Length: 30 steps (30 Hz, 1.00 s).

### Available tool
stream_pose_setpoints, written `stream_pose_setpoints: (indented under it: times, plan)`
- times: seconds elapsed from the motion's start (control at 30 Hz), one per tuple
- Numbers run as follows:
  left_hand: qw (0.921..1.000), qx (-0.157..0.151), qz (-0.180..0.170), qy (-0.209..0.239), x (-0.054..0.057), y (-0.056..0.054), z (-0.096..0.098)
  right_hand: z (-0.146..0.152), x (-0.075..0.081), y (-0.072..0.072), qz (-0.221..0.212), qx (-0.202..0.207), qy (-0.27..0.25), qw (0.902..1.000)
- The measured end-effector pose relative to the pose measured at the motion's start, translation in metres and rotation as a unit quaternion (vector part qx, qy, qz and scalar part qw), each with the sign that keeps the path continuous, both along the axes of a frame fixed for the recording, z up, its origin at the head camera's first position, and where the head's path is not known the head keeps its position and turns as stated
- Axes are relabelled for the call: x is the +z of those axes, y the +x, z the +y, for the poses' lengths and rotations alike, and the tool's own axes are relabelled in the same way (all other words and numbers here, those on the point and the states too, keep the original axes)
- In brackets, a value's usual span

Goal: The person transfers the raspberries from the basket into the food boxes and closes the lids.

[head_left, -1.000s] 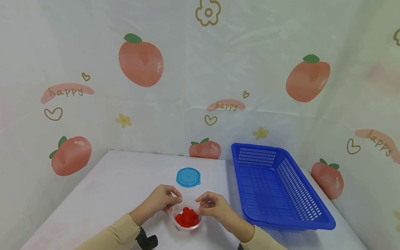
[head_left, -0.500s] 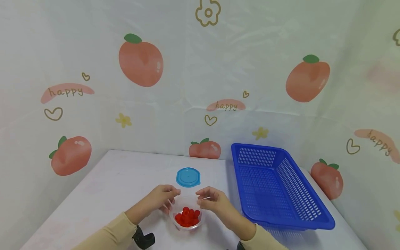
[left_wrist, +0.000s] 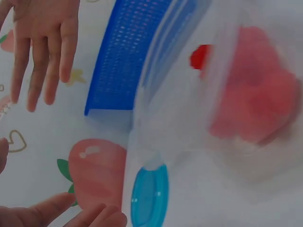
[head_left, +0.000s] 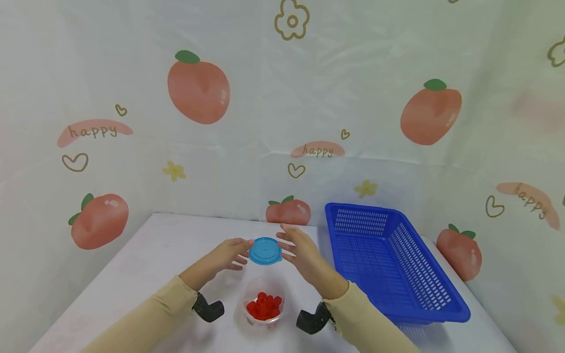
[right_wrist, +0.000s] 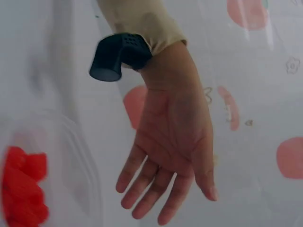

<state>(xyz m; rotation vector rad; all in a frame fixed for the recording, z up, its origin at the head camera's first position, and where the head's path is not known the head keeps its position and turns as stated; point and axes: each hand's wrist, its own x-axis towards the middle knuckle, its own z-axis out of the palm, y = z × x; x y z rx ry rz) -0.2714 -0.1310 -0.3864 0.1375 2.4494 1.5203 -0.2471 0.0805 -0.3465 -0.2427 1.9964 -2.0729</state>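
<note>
My left hand (head_left: pixel 219 258) and right hand (head_left: pixel 306 257) are raised over the table on either side of a round blue lid (head_left: pixel 265 251), fingers spread and holding nothing. Left fingertips come right up to the lid's left edge in the head view; the right fingers overlap its right edge. Nearer me stands a clear plastic bowl (head_left: pixel 265 285) with several small red pieces (head_left: pixel 263 308) in it. The left wrist view shows the right hand's extended fingers (left_wrist: pixel 40 71), the bowl's wall (left_wrist: pixel 163 127) and the lid (left_wrist: pixel 149 196). In the right wrist view the left palm (right_wrist: pixel 173 127) faces the camera.
A large blue plastic basket (head_left: pixel 366 262) with slotted sides stands on the right of the white table (head_left: pixel 176 235). Behind the table hangs a pale cloth (head_left: pixel 247 186) printed with peaches. Black wrist cameras (head_left: pixel 208 309) stick out below both sleeves.
Both hands have left the bowl's rim and moved away from me, up to the lid, with fingers spreading. The bowl of red pieces and the lid stay where they were.
</note>
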Motion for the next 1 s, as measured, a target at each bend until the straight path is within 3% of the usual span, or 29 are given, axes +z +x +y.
stream_pose_setpoints:
  times: [0.23, 0.47, 0.73, 1.0]
  plan:
    - [1.0000, 0.003, 0.000, -0.005, 0.012, -0.027, 0.002, -0.007, 0.010, -0.042, -0.055, -0.059, 0.031, 0.9963]
    - [0.9992, 0.019, -0.035, -0.006, 0.010, -0.052, 0.003, -0.002, -0.008, -0.076, -0.105, -0.074, 0.098, 0.9868]
    - [0.9948, 0.048, -0.090, -0.008, -0.004, -0.074, 0.002, 0.005, -0.035, -0.092, -0.135, -0.058, 0.150, 0.9776]
    - [0.9888, 0.074, -0.130, 0.013, -0.016, -0.079, -0.003, 0.002, -0.050, -0.098, -0.192, -0.083, 0.132, 0.9690]
